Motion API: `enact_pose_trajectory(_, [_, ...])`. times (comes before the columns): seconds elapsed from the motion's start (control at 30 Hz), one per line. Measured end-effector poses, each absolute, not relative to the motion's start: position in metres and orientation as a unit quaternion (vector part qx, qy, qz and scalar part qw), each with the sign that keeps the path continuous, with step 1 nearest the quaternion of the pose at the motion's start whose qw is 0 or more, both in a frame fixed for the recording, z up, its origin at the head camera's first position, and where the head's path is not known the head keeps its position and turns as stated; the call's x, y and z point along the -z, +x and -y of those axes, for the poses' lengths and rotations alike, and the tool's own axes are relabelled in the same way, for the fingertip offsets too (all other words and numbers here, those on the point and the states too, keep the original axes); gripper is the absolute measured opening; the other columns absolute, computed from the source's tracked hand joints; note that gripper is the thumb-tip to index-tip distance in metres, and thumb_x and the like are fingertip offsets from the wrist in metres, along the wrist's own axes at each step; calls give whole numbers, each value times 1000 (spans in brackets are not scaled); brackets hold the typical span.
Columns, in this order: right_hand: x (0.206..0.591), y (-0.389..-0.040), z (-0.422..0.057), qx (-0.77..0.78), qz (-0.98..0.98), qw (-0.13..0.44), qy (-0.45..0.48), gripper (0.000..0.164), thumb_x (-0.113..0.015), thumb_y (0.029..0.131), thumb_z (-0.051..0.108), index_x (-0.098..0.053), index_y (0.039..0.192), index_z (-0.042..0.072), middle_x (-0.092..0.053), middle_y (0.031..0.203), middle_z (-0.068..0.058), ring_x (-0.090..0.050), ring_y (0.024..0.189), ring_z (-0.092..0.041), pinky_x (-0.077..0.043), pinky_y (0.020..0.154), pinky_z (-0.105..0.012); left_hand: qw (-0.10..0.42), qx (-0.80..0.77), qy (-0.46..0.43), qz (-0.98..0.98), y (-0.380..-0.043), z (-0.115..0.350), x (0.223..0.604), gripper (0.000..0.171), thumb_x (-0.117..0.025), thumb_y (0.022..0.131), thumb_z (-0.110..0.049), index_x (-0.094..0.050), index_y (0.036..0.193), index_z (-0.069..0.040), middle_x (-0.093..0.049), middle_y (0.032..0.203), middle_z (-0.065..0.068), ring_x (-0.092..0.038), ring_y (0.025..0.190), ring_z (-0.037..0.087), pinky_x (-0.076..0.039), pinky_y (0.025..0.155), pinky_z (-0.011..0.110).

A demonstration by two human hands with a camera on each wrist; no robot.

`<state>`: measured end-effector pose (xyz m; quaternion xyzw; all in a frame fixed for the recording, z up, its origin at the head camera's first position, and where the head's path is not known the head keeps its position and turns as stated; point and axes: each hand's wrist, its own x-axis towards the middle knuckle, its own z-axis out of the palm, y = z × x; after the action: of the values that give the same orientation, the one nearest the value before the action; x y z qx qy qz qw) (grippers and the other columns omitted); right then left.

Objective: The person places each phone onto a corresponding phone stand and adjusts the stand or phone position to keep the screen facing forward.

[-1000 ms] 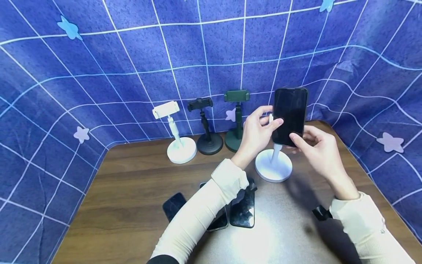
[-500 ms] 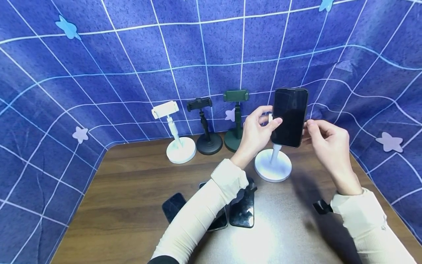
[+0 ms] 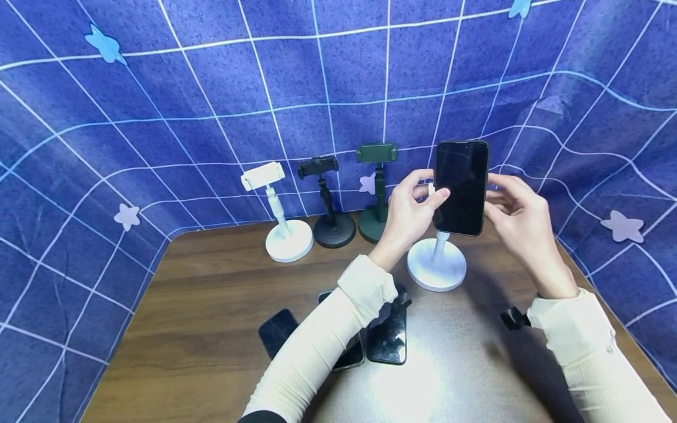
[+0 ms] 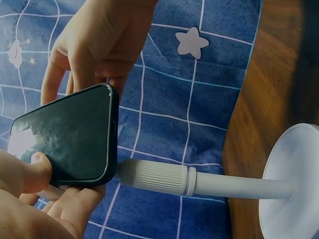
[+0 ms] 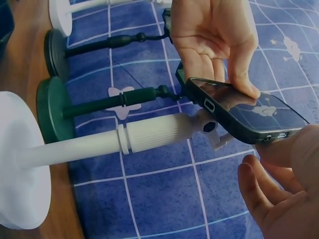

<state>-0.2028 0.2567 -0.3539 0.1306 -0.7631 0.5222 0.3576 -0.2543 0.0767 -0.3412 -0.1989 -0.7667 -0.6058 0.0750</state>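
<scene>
A black smartphone in a dark case stands upright at the head of a white phone stand. My left hand pinches its left edge, thumb on the screen and fingers behind. A white piece of the stand's clamp shows beside those fingers. On the opposite edge is my right hand, its loosely bent fingers touching the side and reaching partly behind the phone. In the right wrist view, some right fingertips are apart from the phone. The phone hides most of the clamp.
Left of this stand are a green phone stand, a black one and another white one, each with its holder bare. Several phones, including one dark phone, lie on the wooden table, partly under the left sleeve. Blue grid cloth hangs behind.
My right thumb has left the phone's screen. The right hand drew away to the right, then came back higher along the phone's right edge. The left hand keeps its pinch.
</scene>
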Motion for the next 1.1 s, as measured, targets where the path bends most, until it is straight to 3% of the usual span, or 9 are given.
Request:
enact_pose_trajectory(0.13, [353, -206, -257, -523, 760, 364, 127, 36, -72, 83, -20, -70, 117, -10, -66, 103, 22, -68, 84, 8, -53, 73, -7, 76, 600, -195, 772, -254, -77, 341, 41, -77, 94, -19, -66, 133, -12, -79, 107, 9, -75, 105, 16, -57, 95, 33])
enact_pose_trajectory(0.23, [354, -207, -259, -504, 765, 380, 129, 34, -73, 83, -18, -73, 115, -8, -67, 102, 19, -66, 82, 7, -52, 73, -6, 77, 596, -194, 775, -253, -78, 340, 44, -77, 94, -19, -65, 136, -12, -79, 110, 9, -74, 106, 16, -57, 91, 26])
enact_pose_trajectory(0.5, [353, -210, -272, -384, 784, 437, 217, 38, -78, 76, -20, -74, 113, -9, -74, 109, -23, -60, 103, 11, -48, 86, -6, 81, 584, -198, 783, -254, -77, 336, 39, -74, 96, -15, -64, 134, -11, -78, 105, 11, -75, 84, 20, -53, 77, 20])
enact_pose_trajectory(0.7, [353, -212, -276, -370, 774, 445, 257, 44, -80, 69, -23, -74, 110, -10, -73, 107, -27, -59, 109, 10, -47, 94, -9, 80, 551, -208, 805, -255, -77, 334, 37, -70, 99, -17, -61, 134, -12, -76, 105, 9, -70, 80, 15, -50, 75, 21])
enact_pose_trajectory(0.83, [352, -214, -280, -368, 768, 443, 281, 29, -79, 89, 8, -74, 112, -8, -72, 106, -29, -60, 113, 7, -46, 102, -14, 81, 519, -213, 824, -255, -76, 331, 37, -67, 101, -20, -58, 136, -12, -74, 107, 8, -67, 78, 14, -48, 73, 23])
enact_pose_trajectory(0.97, [350, -215, -283, -356, 768, 440, 300, 58, -66, 99, 47, -74, 114, -8, -72, 106, -30, -60, 114, 4, -45, 105, -15, 83, 512, -215, 827, -254, -75, 329, 36, -66, 102, -20, -57, 136, -12, -74, 109, 10, -66, 77, 16, -47, 70, 24])
enact_pose_trajectory(1.1, [348, -216, -284, -346, 768, 440, 311, 57, -65, 100, 47, -74, 112, -8, -71, 104, -29, -63, 109, -4, -45, 105, -15, 88, 522, -209, 822, -255, -75, 330, 33, -67, 101, -18, -60, 133, -12, -75, 108, 9, -68, 81, 17, -49, 70, 23])
